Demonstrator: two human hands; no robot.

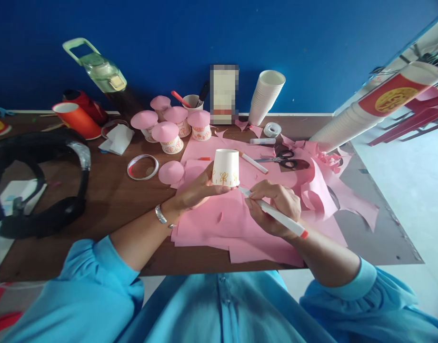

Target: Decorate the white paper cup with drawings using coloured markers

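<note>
Fingers of the left hand (195,190) grasp an upturned white paper cup (225,167) bearing orange flower drawings, while just right of them the right hand (274,207) pinches a white marker (276,213), tip touching the cup's rim, above pink paper sheets (222,221).
</note>
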